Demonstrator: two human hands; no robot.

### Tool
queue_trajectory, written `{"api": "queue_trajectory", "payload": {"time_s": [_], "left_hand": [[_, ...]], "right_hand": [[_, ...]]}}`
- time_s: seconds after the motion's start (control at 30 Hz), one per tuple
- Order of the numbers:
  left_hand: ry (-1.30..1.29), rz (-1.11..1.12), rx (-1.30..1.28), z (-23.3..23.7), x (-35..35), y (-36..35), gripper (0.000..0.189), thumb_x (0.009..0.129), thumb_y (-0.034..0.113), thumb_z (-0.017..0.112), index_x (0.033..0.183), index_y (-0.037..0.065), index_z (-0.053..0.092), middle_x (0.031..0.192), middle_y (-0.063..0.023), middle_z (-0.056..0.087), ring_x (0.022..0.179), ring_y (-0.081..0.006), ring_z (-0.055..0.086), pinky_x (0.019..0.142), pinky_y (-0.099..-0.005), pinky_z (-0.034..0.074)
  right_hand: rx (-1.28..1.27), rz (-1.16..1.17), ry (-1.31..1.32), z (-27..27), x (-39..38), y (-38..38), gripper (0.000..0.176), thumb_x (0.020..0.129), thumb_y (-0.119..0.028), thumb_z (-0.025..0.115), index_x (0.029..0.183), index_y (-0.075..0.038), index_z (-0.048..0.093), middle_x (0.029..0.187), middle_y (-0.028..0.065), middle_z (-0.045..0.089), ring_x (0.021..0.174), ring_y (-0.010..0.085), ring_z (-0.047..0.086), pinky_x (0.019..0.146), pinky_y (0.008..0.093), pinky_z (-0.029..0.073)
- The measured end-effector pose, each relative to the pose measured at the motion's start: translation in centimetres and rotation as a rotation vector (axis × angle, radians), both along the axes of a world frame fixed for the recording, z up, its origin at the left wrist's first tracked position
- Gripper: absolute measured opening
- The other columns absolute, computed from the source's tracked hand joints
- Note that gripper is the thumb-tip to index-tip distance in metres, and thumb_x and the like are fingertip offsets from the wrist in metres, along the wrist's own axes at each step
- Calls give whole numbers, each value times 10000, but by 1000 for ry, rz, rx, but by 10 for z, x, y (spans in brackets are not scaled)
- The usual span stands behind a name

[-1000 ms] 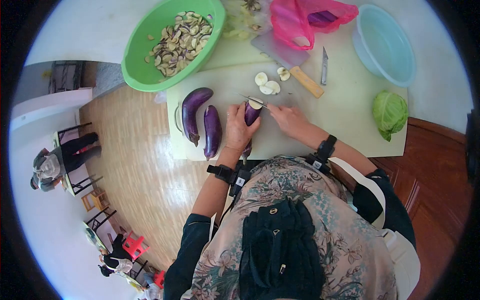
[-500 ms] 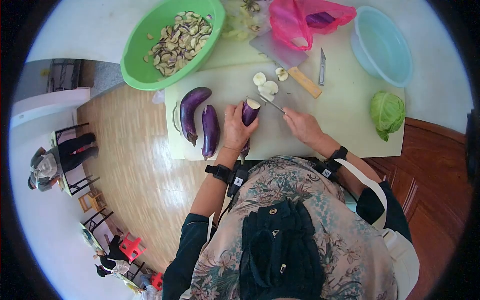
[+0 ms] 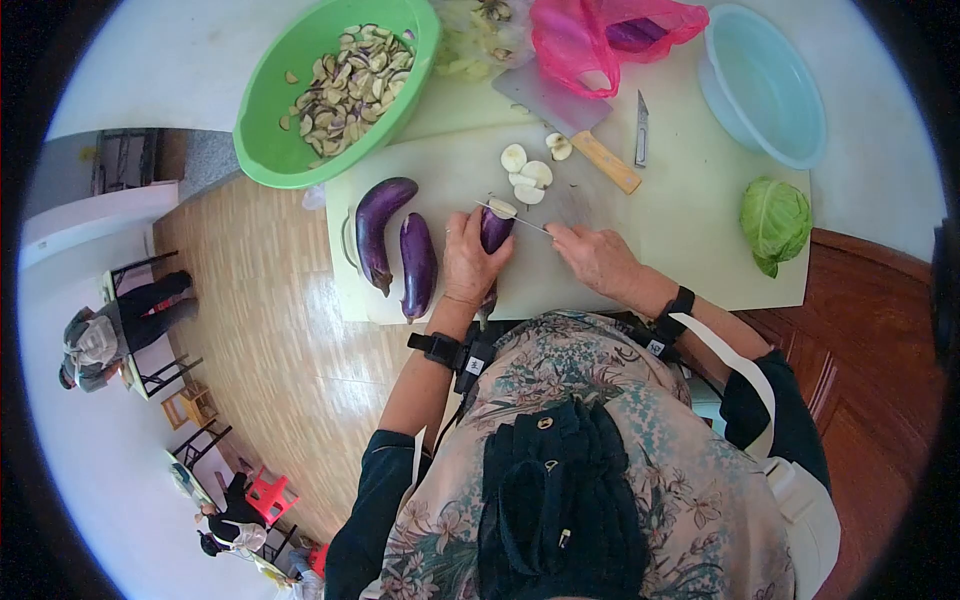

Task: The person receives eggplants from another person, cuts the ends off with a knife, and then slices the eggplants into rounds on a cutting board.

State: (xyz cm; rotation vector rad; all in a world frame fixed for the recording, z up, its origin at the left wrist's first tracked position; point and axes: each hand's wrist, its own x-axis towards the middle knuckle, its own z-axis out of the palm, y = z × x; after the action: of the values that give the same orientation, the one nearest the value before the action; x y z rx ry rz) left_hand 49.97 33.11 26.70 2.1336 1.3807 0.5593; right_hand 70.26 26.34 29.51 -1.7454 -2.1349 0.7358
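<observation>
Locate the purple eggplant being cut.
In the head view, just above centre: the purple eggplant is in the left hand, right of the nearest whole eggplant, a thin-bladed knife at its cut end.

Pale yellow-green counter [image 3: 725, 265] carries a whitish cutting board [image 3: 560, 285], pink plastic bag [image 3: 572, 45], slim knife [image 3: 641, 135], cabbage [image 3: 775, 225]. Green basin [image 3: 268, 120] stands at left, light-blue basin [image 3: 762, 85] at right.

Two eggplants [image 3: 374, 230] lie at the left of the cutting board [image 3: 445, 165], a third eggplant [image 3: 496, 233] to their right, loose slices [image 3: 537, 174] behind it. Behind left: basin [image 3: 262, 120] of cut pieces [image 3: 350, 90]. Behind right: cleaver [image 3: 553, 98]. Far right: cabbage [image 3: 776, 226], second basin [image 3: 765, 85] behind.
</observation>
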Motion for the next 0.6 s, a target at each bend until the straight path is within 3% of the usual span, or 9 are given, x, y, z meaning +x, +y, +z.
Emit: {"api": "queue_trajectory", "payload": {"time_s": [0.6], "left_hand": [[-28,-30,60,-6,-2,0,537,666,173,737,1112,-49,538,975,-209,517,916,-367,525,804,-413,460]], "right_hand": [[-10,18,37,-16,-15,17,236,916,-195,449,1075,-22,483,710,178,618,632,367,623,541,462,502]]}}
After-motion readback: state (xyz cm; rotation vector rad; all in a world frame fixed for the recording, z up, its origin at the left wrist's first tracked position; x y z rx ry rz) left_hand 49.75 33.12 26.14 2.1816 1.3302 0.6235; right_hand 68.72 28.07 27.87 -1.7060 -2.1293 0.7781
